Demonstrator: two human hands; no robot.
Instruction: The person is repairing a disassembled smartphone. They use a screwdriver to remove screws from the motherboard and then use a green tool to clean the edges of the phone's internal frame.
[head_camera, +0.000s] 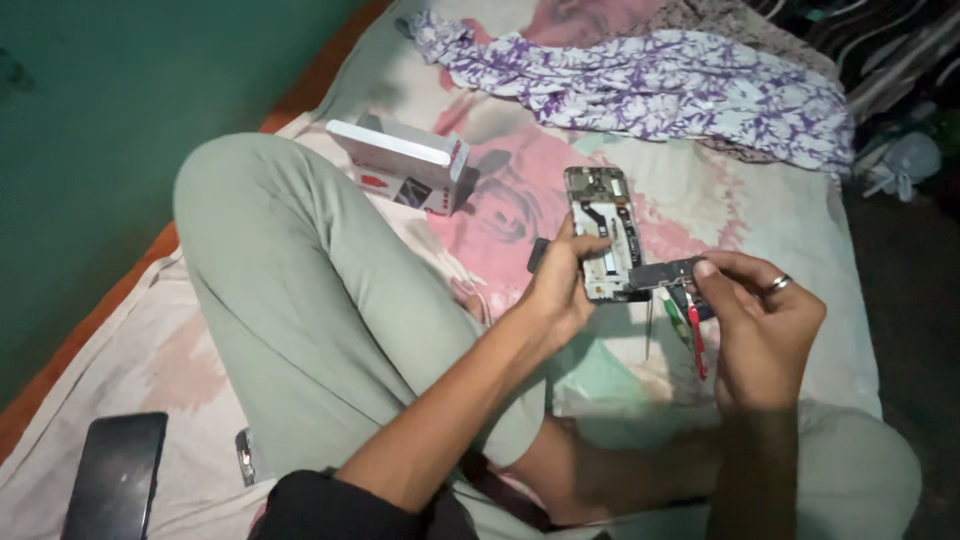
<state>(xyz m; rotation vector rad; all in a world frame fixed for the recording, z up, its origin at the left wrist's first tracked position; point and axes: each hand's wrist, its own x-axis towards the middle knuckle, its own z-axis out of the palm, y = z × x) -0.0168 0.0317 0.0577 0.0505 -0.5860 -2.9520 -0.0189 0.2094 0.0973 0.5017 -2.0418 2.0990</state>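
My left hand (558, 288) grips an opened phone body (601, 232) by its left edge, holding it upright above the bed with its inner frame facing me. My right hand (762, 322), with a ring on one finger, pinches a small dark circuit board (664, 273) at the phone's lower right corner. Below the phone, thin tools lie on the bedsheet: a slim metal screwdriver (649, 326), a green-handled tool (675, 314) and a red-handled tool (695, 340).
I sit cross-legged on a patterned bedsheet (700, 200) in pale green trousers (300, 280). A white box (405, 165) lies beyond my left knee. A purple-and-white cloth (650, 85) is at the far end. A dark phone panel (115, 475) rests at lower left.
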